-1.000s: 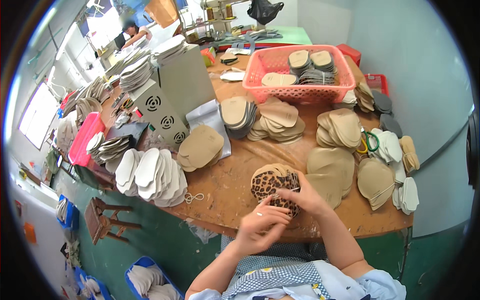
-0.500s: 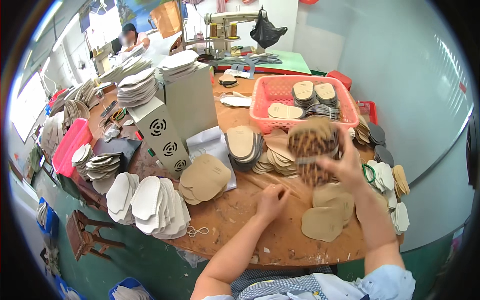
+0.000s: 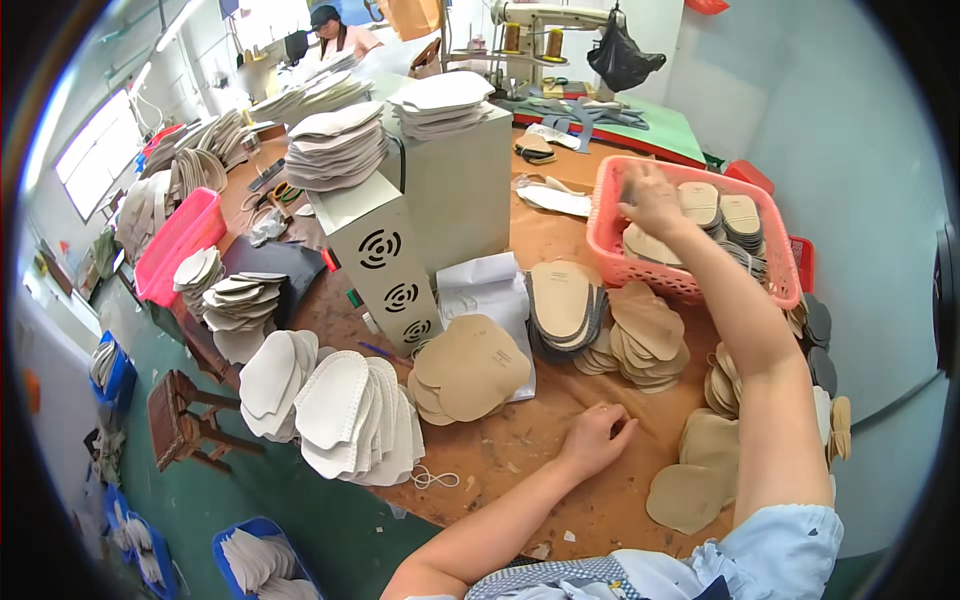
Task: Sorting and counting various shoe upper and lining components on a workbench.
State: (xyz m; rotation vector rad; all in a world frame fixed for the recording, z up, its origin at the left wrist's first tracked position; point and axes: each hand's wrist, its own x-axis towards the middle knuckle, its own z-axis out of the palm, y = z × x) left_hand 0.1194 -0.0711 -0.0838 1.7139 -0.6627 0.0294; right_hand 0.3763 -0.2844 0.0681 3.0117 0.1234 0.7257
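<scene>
My right hand reaches into the back left of the pink plastic basket, fingers curled downward. A small dark patch shows at its fingertips; what it grips is mostly hidden. Beside it in the basket are bundles of beige-topped insoles with grey layers beneath. My left hand rests on the brown table, loosely curled, holding nothing visible. Beyond it lie a stack of tan insoles and a beige-and-grey stack. Tan rounded pieces lie under and beside my right arm.
A grey box-shaped machine with vent symbols stands left of centre, pale stacks on top. White insole piles sit at the left table edge. Behind are a sewing machine and a seated person. A wooden stool stands at left.
My right hand has moved from above the table, where it held a leopard-print bundle, up into the basket. My left hand stays on the table. The view has swung left.
</scene>
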